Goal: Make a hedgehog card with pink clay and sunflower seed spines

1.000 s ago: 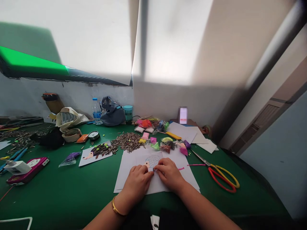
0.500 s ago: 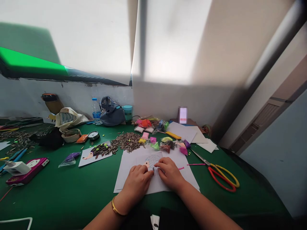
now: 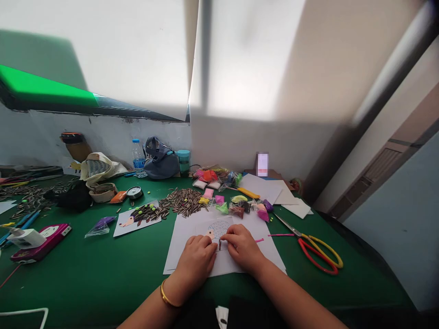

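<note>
Green desk (image 3: pixel 85 283), white sheets (image 3: pixel 178 265) in front of the person. On them, a smaller sheet bearing a hedgehog drawing (image 3: pixel 220 229): pinkish face, body covered in small blue marks. A small dark piece (image 3: pixel 220 245) lies just below the body, between the two hands.

Left hand (image 3: pixel 197 256): palm down on the sheets, fingers bent and close together, tips beside the dark piece. Whether they touch it, cannot tell. Gold bracelet (image 3: pixel 165 294) at this wrist.

Right hand (image 3: pixel 244 246): fingers curled, thumb and forefinger narrow, tips at the lower right of the drawing, by the top of the dark piece. Cannot tell if anything is gripped.

Beyond the sheets: heap of striped seeds (image 3: pixel 187 203); to its right, small bags of coloured material (image 3: pixel 237 211), among them green, brown, pink and purple. Left of the sheets, a card (image 3: pixel 151 224) with another hedgehog, its back covered with dark seeds and green dots; a bag with purple contents (image 3: pixel 103 223) lies near it.

Right side: scissors (image 3: pixel 297 233), blades slightly parted, red and yellow handles. Thin pink strip (image 3: pixel 279 235) near the blades. Upright phone (image 3: pixel 262 165) at the back, screen lit.
</note>
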Motion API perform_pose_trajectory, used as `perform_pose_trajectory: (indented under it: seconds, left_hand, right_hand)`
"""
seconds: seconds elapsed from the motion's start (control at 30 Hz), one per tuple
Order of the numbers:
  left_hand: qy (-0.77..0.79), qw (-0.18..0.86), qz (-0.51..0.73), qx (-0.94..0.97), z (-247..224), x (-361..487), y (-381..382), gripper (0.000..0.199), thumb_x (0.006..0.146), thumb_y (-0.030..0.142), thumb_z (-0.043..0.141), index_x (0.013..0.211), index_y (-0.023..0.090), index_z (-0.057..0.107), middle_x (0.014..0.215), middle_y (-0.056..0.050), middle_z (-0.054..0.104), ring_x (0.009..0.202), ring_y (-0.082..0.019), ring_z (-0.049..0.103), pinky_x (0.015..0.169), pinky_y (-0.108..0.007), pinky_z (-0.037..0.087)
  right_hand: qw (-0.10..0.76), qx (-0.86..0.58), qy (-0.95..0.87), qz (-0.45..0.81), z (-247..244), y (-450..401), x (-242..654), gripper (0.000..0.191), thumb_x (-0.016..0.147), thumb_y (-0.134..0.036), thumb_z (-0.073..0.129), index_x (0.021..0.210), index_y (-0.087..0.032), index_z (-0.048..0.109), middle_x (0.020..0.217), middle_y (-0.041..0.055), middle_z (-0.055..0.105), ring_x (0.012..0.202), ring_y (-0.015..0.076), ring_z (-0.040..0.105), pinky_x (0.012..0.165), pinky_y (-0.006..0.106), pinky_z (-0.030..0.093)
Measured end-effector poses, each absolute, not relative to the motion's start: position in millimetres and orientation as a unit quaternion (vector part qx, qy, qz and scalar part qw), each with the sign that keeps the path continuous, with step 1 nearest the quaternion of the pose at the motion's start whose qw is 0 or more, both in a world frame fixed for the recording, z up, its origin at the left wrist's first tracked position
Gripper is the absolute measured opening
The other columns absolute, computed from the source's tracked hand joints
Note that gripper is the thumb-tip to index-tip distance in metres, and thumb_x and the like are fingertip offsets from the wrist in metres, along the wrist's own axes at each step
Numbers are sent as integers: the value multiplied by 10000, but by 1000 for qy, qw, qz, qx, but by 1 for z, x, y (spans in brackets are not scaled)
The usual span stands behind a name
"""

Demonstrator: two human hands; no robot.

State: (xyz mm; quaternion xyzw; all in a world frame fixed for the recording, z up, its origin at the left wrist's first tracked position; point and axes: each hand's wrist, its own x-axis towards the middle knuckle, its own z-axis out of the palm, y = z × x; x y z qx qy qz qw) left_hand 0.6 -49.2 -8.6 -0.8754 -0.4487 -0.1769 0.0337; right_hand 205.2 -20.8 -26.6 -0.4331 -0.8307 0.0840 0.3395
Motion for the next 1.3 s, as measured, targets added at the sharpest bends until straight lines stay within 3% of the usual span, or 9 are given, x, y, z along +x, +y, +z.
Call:
perform_pose_trajectory:
  seconds: [1.3]
  left_hand:
    - [-451,29,-172,-875,-11,1,-49,104,901,183,564,959,233,635,968,-39,610,941,-226,550,877,-403,413]
  right_hand:
    - [295,-461,-834,71,-30,-20,202,428,750,-20,582,996,-322,760,988,36,629,973,219,534,864,374,410]
